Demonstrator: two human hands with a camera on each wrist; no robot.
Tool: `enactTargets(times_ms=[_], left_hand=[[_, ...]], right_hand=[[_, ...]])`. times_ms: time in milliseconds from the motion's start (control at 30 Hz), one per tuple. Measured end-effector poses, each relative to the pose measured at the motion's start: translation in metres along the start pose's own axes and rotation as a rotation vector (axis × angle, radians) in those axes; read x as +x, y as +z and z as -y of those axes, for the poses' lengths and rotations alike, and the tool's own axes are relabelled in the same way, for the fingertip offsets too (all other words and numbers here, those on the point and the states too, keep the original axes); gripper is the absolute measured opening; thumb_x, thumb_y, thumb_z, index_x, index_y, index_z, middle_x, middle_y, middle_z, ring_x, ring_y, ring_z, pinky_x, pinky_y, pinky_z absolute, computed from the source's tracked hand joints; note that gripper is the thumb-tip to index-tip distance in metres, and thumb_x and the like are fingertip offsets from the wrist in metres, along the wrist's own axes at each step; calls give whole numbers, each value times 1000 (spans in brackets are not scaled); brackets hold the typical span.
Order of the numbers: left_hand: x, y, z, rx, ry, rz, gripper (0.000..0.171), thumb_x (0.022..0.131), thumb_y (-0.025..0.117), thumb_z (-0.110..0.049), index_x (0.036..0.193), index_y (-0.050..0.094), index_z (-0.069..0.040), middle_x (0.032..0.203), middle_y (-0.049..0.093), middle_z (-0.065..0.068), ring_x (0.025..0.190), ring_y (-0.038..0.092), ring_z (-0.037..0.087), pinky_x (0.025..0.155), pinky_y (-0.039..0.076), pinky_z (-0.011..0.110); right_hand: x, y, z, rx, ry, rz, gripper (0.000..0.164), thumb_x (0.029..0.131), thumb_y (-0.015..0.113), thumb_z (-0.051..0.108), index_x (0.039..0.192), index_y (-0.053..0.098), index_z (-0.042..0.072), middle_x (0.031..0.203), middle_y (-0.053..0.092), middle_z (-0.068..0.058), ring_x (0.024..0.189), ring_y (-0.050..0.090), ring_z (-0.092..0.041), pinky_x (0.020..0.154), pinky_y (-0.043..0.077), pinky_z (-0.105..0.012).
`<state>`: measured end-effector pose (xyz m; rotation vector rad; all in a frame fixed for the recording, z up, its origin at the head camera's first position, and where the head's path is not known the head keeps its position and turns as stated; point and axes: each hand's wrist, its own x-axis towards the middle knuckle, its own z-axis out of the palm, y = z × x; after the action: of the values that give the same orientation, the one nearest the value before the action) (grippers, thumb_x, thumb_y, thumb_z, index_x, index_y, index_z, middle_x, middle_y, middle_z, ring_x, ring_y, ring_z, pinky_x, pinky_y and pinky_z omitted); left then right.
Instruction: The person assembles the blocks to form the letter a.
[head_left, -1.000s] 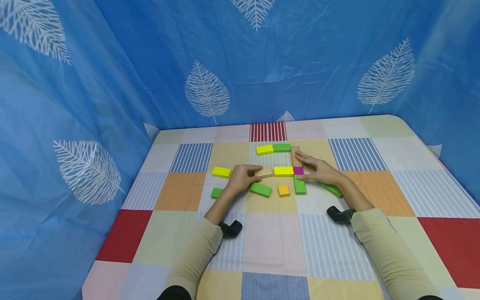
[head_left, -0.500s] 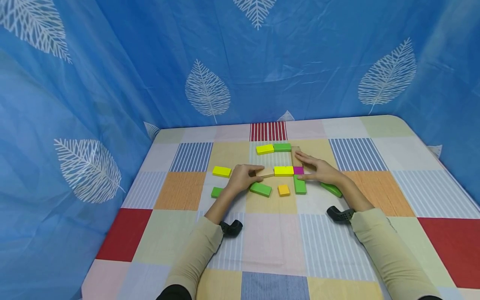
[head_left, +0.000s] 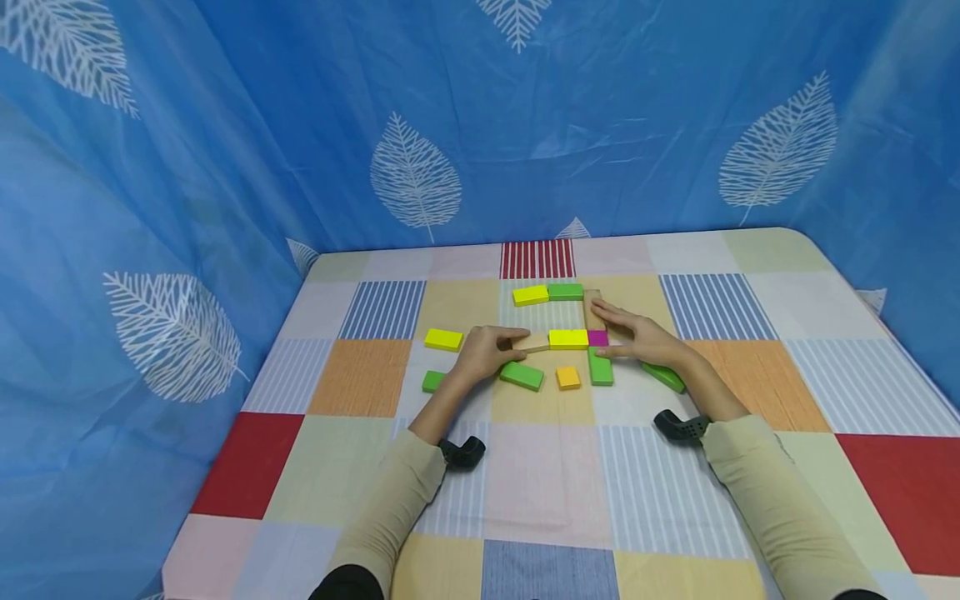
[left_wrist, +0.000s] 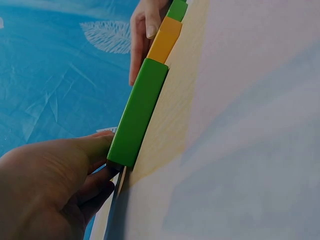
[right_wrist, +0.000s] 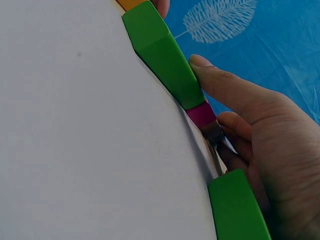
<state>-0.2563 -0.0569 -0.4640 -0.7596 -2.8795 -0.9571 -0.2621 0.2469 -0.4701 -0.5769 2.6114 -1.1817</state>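
Note:
My left hand (head_left: 482, 354) pinches the left end of a plain wooden block (head_left: 534, 342) between thumb and index finger. That block lines up with a yellow block (head_left: 567, 339) and a small magenta block (head_left: 597, 337). My right hand (head_left: 643, 340) rests along the right side, thumb on a green block (head_left: 601, 367) and fingertips on an upright-lying plain wooden block (head_left: 592, 308). In the left wrist view a green block (left_wrist: 138, 112) hides what the left fingers hold. In the right wrist view the right thumb touches the green block (right_wrist: 167, 60) beside the magenta one (right_wrist: 201, 115).
Behind lie a yellow block (head_left: 531, 296) and a green block (head_left: 566, 292). In front are an orange block (head_left: 567, 378) and a green block (head_left: 522, 376). More blocks lie outside the hands: yellow (head_left: 444, 339), green (head_left: 432, 382), and green (head_left: 663, 377) under the right wrist.
The head view has tilted very slightly. Both hands and the blocks keep practically the same places.

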Motion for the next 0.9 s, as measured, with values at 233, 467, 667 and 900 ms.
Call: enactTargets(times_ms=[233,467,667,900], left_hand=[[1,1,0,2,8,2,36,83,69,-28,118,65,-19,112,65,-1,86,56,9,81,48,24],[0,1,1,8,1,-7,38,82,69,-31,118,65,-20,115,64,-2,96,58,10,86,47,25],[-2,-2,-9,-29,81,-125,39,81,70,-33,116,66,-16,114,64,-1,102,59,11,89,46,23],[-15,1,-39,-164,220,-92,38,81,70,-33,112,68,-10,110,66,1,108,58,13,92,44,21]], right_hand=[[-1,-1,-2,-12,-17,-5,85,77,72,42,146,27,22,154,13,3,139,7,-27,108,10,-58],[-1,-1,-2,-23,-56,21,85,79,72,39,147,25,19,154,11,-3,139,7,-32,107,9,-59],[0,0,-2,-16,-49,15,84,79,72,37,147,26,19,154,12,-2,139,7,-31,107,9,-59],[-1,0,-1,-20,-49,16,84,79,71,40,147,26,20,154,12,-1,139,7,-31,107,9,-60]])
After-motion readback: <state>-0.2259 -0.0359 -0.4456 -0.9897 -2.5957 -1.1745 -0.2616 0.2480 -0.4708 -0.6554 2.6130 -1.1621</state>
